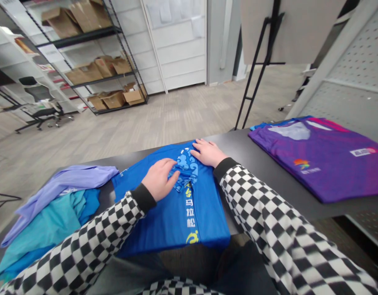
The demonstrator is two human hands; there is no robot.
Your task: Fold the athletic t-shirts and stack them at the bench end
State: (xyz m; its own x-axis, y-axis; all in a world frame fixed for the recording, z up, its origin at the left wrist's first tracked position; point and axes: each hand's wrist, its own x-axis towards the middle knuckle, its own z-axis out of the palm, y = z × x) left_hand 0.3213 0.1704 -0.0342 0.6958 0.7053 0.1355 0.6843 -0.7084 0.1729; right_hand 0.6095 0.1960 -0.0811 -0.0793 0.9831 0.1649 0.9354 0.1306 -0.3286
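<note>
A blue T-shirt point(164, 221) with white and yellow characters down one side lies over the dark table, its near edge hanging past the table's front. A light-blue patterned part point(189, 164) of it shows between my hands. My left hand point(161, 178) rests on the middle of the shirt, fingers stretched out and thumb apart. My right hand point(208, 152) lies flat near the shirt's far right edge, fingers spread. Neither hand visibly grips the fabric.
Purple shirts point(293, 159) lie folded on the table's point(238, 151) right side. A lavender garment point(75, 178) and a teal garment point(53, 221) are heaped at left. Beyond stand an easel-like black stand point(256, 73) and a shelf point(84, 39) with cardboard boxes.
</note>
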